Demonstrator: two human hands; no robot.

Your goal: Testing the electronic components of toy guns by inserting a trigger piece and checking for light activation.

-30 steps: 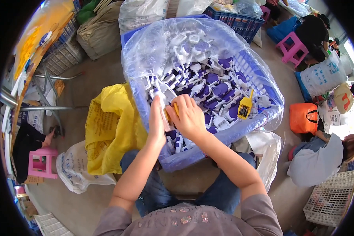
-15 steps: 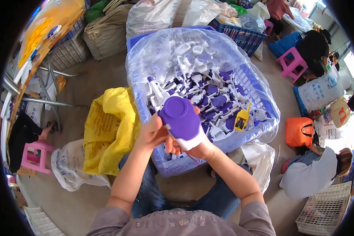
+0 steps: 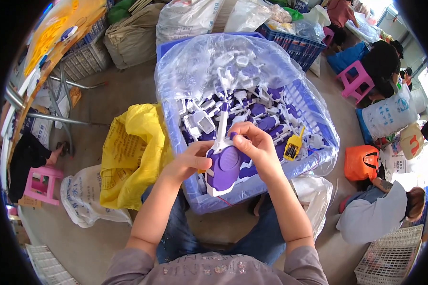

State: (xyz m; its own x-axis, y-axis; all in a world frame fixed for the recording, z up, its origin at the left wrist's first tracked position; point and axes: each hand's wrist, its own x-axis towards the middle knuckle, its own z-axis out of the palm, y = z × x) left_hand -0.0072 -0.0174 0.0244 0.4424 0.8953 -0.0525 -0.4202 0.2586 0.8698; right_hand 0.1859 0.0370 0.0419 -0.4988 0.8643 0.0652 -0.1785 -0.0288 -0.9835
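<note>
Grip: left hand (image 3: 193, 161) grasps the unit (image 3: 224, 166), thumb laid on its face near the left edge, other fingers behind and mostly hidden. Right hand (image 3: 255, 144) pinches a small purple piece (image 3: 233, 135) between thumb and forefinger at the unit's upper right; cannot tell if this piece is attached.

Unit: 1 purple body with a round raised disc and a white lower edge, held above the near part of the crate (image 3: 197, 202). White stem (image 3: 222, 124) runs up and away from the body. A yellow bit (image 3: 202, 170) shows by the left thumb, mostly covered. A thin red wire (image 3: 225, 200) shows just below the unit.

Crate: blue, with a clear liner (image 3: 183, 54) draped over its rim; holds a heap of purple and white units (image 3: 259, 110). 1 yellow battery box (image 3: 294, 146) lies on the heap near the right side.

Surroundings: yellow sack (image 3: 128, 156) just left of the crate, white sack (image 3: 88, 194) beyond it. Pink stool (image 3: 43, 183) farther left. To the right, well apart from the crate: orange bag (image 3: 360, 163), seated co-worker (image 3: 373, 216) in a pale top, white basket (image 3: 390, 256) below.
</note>
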